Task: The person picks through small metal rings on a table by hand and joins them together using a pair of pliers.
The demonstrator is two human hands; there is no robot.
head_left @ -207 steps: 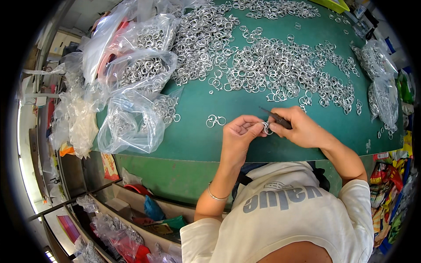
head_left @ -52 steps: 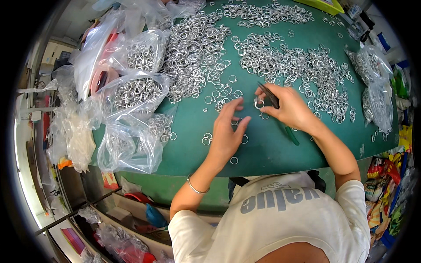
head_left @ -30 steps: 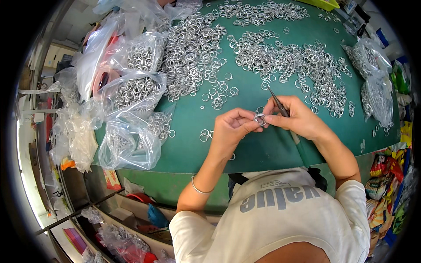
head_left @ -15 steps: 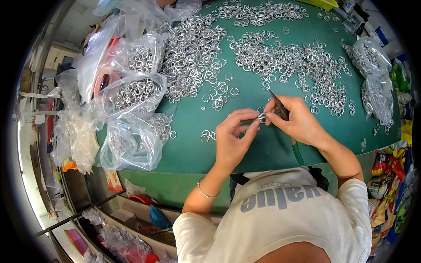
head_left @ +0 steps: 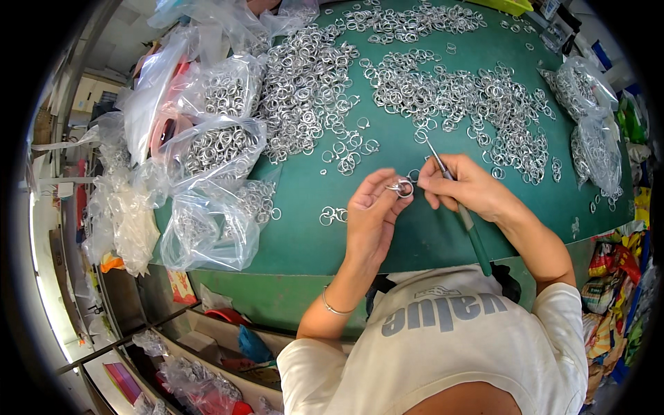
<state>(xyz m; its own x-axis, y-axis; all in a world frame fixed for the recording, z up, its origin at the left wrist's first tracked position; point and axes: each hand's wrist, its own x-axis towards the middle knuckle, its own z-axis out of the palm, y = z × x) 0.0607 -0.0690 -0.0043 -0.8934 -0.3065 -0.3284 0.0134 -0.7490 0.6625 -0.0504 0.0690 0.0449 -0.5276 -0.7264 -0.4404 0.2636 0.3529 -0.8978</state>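
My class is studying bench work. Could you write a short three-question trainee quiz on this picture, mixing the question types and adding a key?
1. Which hand holds the tool with the green handle?
2. True or false: the left hand holds a ring, and its wrist wears a bracelet.
3. Choose one. The yellow tray is:
a) between the two hands
b) at the far side of the table
c) among the bags at the near left

Key
1. The right hand.
2. True.
3. b
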